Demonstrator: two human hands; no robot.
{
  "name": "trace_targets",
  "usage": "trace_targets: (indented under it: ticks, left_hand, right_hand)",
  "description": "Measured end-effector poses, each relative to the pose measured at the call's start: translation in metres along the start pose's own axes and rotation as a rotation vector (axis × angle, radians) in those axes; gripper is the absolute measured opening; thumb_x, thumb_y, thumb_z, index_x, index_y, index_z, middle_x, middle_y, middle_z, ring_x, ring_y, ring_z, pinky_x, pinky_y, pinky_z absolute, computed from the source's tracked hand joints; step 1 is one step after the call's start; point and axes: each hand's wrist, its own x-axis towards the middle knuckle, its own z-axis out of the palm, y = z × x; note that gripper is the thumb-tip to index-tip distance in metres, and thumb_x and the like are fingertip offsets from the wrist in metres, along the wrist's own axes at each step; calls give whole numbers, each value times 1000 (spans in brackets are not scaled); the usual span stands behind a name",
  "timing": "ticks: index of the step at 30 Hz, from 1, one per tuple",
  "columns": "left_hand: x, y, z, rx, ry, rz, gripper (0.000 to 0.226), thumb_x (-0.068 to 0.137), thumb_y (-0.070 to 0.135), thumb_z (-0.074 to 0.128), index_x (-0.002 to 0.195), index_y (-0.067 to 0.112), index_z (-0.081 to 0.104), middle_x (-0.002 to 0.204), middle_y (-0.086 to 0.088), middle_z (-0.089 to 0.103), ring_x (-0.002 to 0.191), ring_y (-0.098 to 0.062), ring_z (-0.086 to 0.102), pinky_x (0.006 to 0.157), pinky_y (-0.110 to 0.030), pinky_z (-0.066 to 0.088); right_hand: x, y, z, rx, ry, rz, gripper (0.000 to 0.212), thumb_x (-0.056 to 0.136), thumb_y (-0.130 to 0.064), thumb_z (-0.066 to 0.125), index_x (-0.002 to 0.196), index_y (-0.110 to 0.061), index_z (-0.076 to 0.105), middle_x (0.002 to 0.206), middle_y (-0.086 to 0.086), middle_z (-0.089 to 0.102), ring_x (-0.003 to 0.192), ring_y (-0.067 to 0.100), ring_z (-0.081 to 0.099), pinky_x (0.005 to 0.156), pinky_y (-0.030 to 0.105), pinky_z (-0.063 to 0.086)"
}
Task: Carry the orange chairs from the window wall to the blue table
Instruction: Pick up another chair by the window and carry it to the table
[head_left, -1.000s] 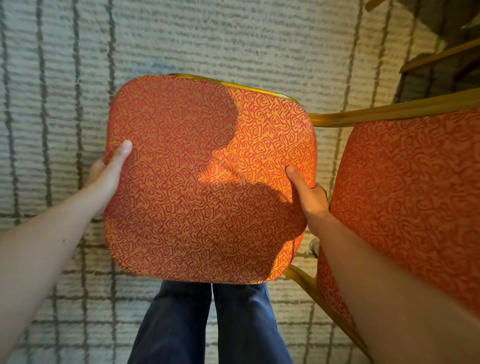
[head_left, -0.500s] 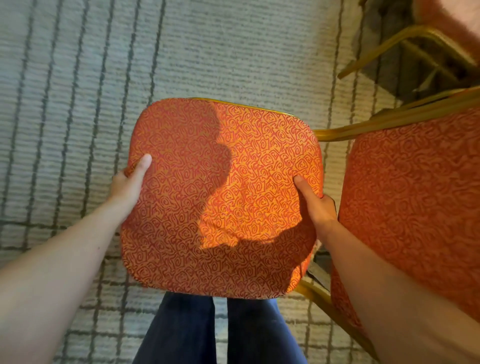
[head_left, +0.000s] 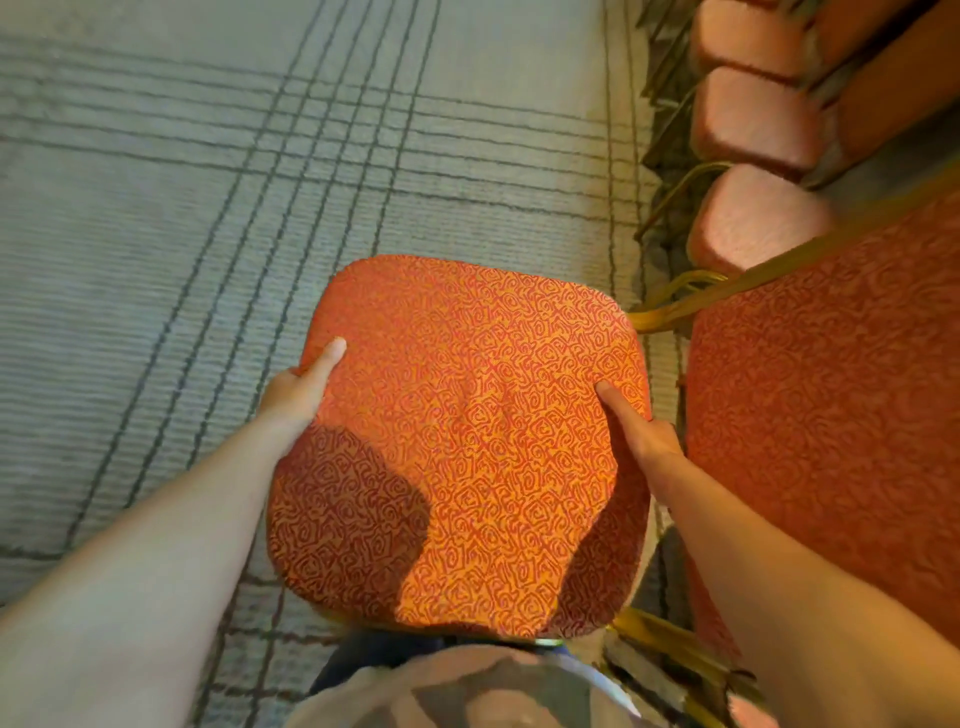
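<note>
I hold an orange chair by its patterned seat (head_left: 467, 441), lifted in front of my body over the carpet. My left hand (head_left: 298, 392) grips the seat's left edge, thumb on top and fingers hidden beneath. Along the right edge my right hand (head_left: 639, 431) grips the same way, thumb lying on the fabric. The chair's orange back (head_left: 831, 415) with its gold frame rises at the right. The blue table is not in view.
Several more orange chairs (head_left: 753, 119) stand in a row at the upper right, gold legs showing. Grey carpet with dark crossing lines (head_left: 260, 182) spreads ahead and to the left. My legs and shirt are below the seat.
The view has tilted up and turned, and the row of chairs at the upper right has come into sight. The seat sits lower in view. Both hands keep their grip.
</note>
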Motion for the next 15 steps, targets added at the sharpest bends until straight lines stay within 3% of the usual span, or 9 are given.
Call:
trace_targets:
  ticks: [3,8,15]
  left_hand:
    - [-14,19,-16,-18,-17,23,86,75,79,50,115,5,66,114,-18,66,106,-31,62,88,-35,46]
    - [-21,43,-29,-44,-28,46,92,73,80,51,124,5,61,119,-19,64,109,-32,62,91,-34,47]
    - [-18,43,-25,-41,-9,31,103,66,85,52,127,1,59,124,-23,62,114,-33,60,101,-43,46]
  right_hand:
    - [-14,-16,-11,15,-24,-30,89,68,-63,78,130,-2,58,118,15,67,103,29,65,99,42,50]
    - [-26,-36,-19,45,-35,-73,89,72,-60,77,135,-2,54,128,14,63,98,25,59,93,35,48]
    - [-17,-40,-20,63,-93,-107,90,72,-58,78,138,-3,52,134,13,60,117,28,60,98,35,45]
